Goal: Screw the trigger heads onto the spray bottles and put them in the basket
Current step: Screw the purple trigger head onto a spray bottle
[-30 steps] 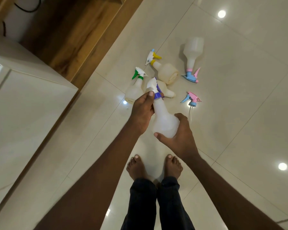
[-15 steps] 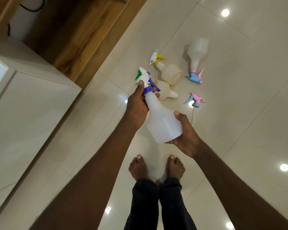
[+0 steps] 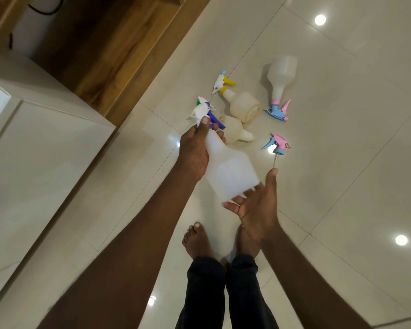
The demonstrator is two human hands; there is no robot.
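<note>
Cabinet (image 3: 40, 167), pale, fills the 9 o'clock side, with a wooden panel (image 3: 119, 55) running from 11 toward 12; both close off that edge.

Left hand (image 3: 195, 150), just left of centre: fingers wrapped round the neck of the held spray bottle (image 3: 228, 169), thumb up against its white-and-purple trigger head (image 3: 205, 112). A green trigger tip shows just behind the head; cannot tell what it belongs to.

Right hand (image 3: 256, 205) at about 5 o'clock of the bottle: palm up, fingers spread, touching only the base, not gripping.

Floor (image 3: 342, 210), 12 to 2 o'clock: a yellow-headed bottle (image 3: 242, 105), a headless bottle (image 3: 235, 129), a pink-and-blue-headed bottle (image 3: 280, 77) and a loose pink-and-blue head (image 3: 278, 144), all lying close together.

Judgement: this head looks seated, so the step is finishing the tightening or handing off to the basket. No basket in view; next move needs it located first. Open tile from 1 through 5 o'clock gives free room.
</note>
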